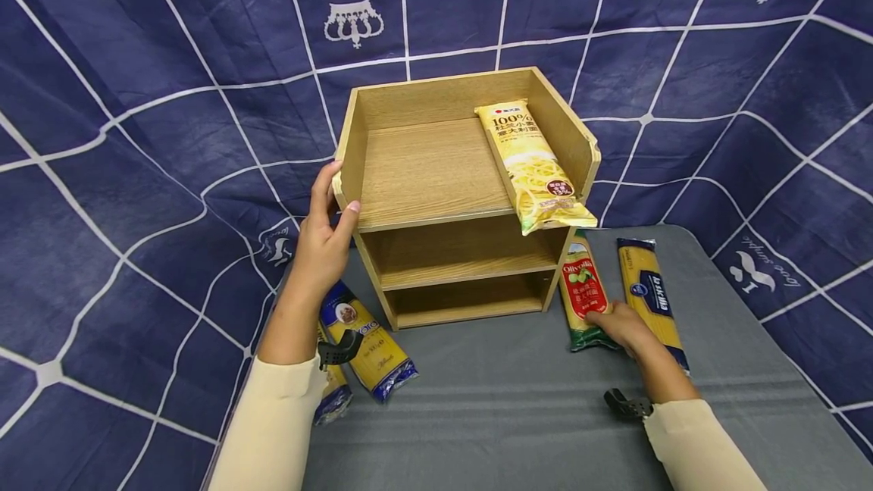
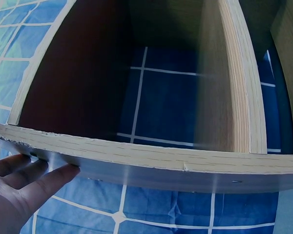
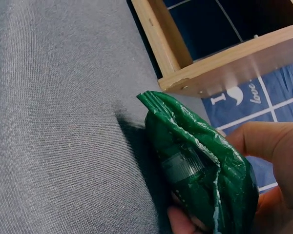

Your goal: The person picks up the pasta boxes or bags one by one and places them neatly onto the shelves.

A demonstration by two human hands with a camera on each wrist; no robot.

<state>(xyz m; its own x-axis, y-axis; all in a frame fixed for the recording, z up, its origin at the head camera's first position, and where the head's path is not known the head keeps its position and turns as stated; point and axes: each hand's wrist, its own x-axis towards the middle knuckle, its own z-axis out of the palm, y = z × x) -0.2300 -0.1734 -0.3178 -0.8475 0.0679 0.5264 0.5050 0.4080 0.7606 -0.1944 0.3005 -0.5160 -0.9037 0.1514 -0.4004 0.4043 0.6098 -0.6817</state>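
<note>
My left hand (image 1: 326, 237) grips the left side panel of a small wooden shelf (image 1: 436, 165), thumb at the front edge and fingers along the outer face. In the left wrist view the fingers (image 2: 53, 180) lie against that panel. Beside the shelf's right side, my right hand (image 1: 622, 326) holds a red and green pack of spaghetti (image 1: 582, 283) near its lower end. The right wrist view shows the pack's crimped green end (image 3: 195, 161) between thumb and fingers, close over the cloth. A yellow noodle pack (image 1: 530, 165) lies on the shelf's top, its end overhanging the front edge.
Right of my right hand lies a blue and yellow spaghetti pack (image 1: 651, 298). Another such pack (image 1: 368, 343) lies left of the shelf, with a further pack (image 1: 333, 396) partly behind my left wrist. Grey cloth (image 1: 491, 400) covers the table; blue patterned curtains (image 1: 450, 6) surround it.
</note>
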